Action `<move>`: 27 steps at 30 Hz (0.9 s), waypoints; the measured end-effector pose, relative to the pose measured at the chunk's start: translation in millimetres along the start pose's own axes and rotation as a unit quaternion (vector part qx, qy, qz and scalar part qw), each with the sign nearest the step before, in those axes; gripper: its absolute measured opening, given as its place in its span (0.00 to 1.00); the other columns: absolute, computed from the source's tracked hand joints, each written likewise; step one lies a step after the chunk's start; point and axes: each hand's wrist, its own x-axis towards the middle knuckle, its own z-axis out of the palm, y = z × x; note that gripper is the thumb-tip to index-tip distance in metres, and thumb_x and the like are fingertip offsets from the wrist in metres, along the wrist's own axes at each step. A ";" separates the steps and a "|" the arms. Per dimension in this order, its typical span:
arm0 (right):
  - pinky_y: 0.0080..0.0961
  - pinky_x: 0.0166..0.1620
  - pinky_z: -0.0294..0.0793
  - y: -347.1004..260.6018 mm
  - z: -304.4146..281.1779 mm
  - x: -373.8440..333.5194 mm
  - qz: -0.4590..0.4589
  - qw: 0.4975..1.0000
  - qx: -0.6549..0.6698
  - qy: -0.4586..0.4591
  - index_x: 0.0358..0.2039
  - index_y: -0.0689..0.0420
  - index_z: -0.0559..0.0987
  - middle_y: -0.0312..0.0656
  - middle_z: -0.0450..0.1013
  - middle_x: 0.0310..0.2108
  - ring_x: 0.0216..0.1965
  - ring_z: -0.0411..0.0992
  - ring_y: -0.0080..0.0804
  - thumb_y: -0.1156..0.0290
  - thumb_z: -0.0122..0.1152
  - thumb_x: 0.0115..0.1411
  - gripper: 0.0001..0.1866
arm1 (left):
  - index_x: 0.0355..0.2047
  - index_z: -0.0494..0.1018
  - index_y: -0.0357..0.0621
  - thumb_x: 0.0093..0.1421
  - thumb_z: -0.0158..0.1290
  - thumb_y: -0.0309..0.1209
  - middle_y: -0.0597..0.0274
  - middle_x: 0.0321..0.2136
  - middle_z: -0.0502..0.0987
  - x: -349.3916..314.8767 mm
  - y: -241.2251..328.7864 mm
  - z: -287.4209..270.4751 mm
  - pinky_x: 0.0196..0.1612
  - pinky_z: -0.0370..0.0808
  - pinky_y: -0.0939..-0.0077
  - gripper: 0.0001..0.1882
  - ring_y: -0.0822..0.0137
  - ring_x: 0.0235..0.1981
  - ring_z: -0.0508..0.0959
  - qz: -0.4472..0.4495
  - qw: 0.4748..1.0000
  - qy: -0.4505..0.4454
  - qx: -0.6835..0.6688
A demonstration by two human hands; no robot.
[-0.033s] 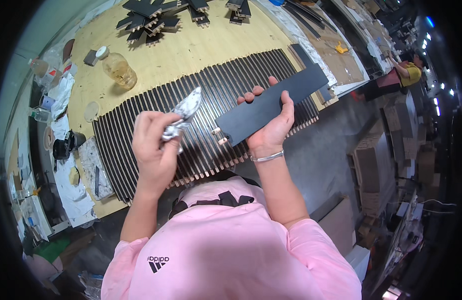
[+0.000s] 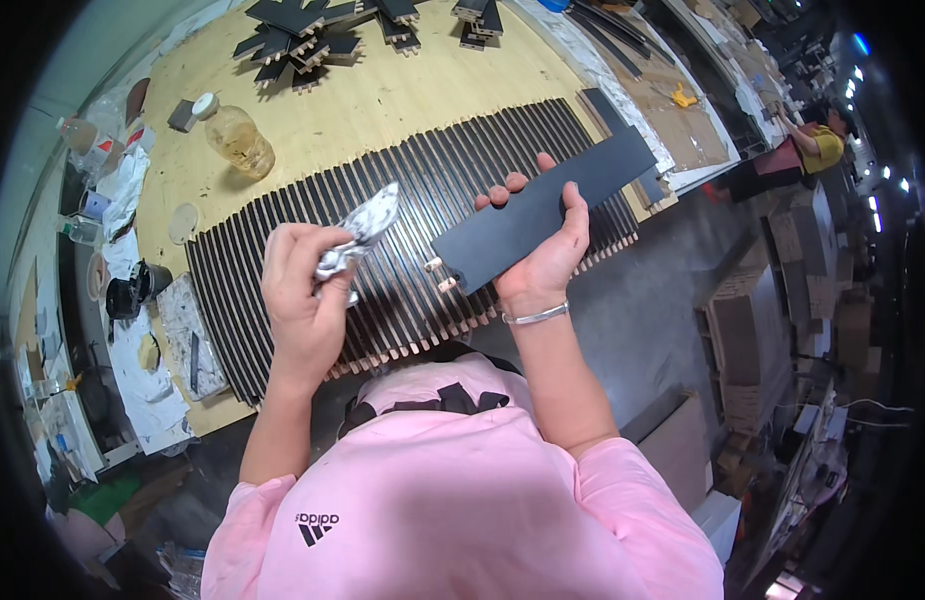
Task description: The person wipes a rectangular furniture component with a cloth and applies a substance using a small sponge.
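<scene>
My left hand (image 2: 307, 290) is closed on a crumpled white rag (image 2: 374, 217) with black stains, its loose end pointing away from me. A flat black board (image 2: 547, 215) rests across the palm of my right hand (image 2: 552, 255), gripped between thumb and fingers. Pale wooden dowels (image 2: 445, 284) stick out of the board's left end, which faces the rag; the two are apart. Under both hands lies a long row of narrow black boards (image 2: 412, 270), set on edge side by side, with pale dowels at their near ends.
Stacked black boards (image 2: 292, 40) lie at the table's far side. A clear bottle with a white cap (image 2: 240, 140) stands at the left, beyond a black cup (image 2: 150, 280). Cardboard boxes (image 2: 752, 330) are stacked on the right. Another person (image 2: 817, 145) stands at the far right.
My left hand has shifted slightly left with the rag, whose loose end has changed shape a little. The right hand and its board look still.
</scene>
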 end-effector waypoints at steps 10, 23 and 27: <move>0.40 0.38 0.72 -1.9 -2.7 0.9 0.047 0.998 -0.038 -0.028 0.53 0.53 0.68 0.42 0.70 0.31 0.29 0.68 0.35 0.55 0.42 0.64 0.22 | 0.34 0.73 0.39 0.51 0.57 0.23 0.52 0.31 0.70 -36.2 -50.8 -33.2 0.41 0.67 0.62 0.09 0.52 0.37 0.71 -0.129 0.985 0.002 0.113; 0.39 0.38 0.74 17.0 -5.7 17.4 0.172 0.981 -0.053 -0.071 0.55 0.54 0.66 0.42 0.69 0.30 0.29 0.70 0.34 0.59 0.43 0.64 0.22 | 0.50 0.72 0.43 0.51 0.61 0.30 0.51 0.44 0.74 4.8 -122.8 -97.6 0.51 0.69 0.61 0.24 0.51 0.48 0.72 -0.138 0.899 0.076 0.409; 0.41 0.38 0.76 20.4 -12.8 26.6 0.211 0.973 -0.047 -0.077 0.56 0.54 0.65 0.44 0.71 0.30 0.29 0.71 0.36 0.59 0.45 0.63 0.22 | 0.52 0.72 0.41 0.52 0.60 0.29 0.51 0.46 0.75 -8.7 -101.6 -75.4 0.53 0.70 0.63 0.25 0.50 0.49 0.73 -0.125 0.934 0.099 0.321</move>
